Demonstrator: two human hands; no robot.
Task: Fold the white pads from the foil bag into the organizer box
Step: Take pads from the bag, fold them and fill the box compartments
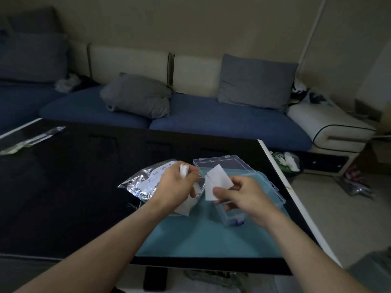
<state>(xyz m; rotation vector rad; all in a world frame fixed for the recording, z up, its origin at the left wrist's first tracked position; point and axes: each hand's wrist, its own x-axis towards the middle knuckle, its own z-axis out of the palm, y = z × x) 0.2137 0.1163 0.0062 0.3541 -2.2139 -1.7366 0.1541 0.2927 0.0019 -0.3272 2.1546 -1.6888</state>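
My right hand (pixel 239 195) pinches a flat white pad (pixel 216 182) between thumb and fingers, holding it above the clear plastic organizer box (pixel 234 216). The box's lid (pixel 224 164) lies open toward the sofa. My left hand (pixel 175 185) grips a bunch of white pads (pixel 184 171); more white material hangs below the palm. Just behind the left hand, the crumpled foil bag (pixel 140 186) lies on the table. Box and hands are over a teal mat (pixel 201 235).
The mat lies on a black glossy table (pixel 74 187) whose right edge has a white rim. A clear wrapper (pixel 31 140) lies at the table's far left. A blue sofa with grey cushions (pixel 137 96) stands behind. A bin (pixel 287 163) and litter sit on the floor to the right.
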